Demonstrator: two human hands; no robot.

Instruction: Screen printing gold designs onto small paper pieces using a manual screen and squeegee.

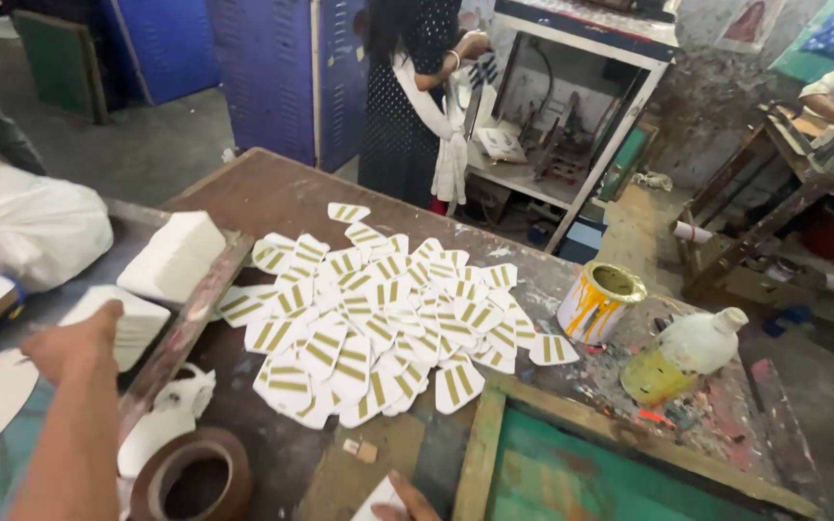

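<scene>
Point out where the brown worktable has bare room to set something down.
Bare table shows at the far corner beyond the striped tags, and a small patch between tape roll and green frame. Crowded: the tag pile, and around paint can and bottle.

My left hand is bare, and so is the whole forearm behind it: no sleeve, watch or bangle (nothing on the wrist either). Of my right hand only bare, ringless, ungloved fingers show.
</scene>
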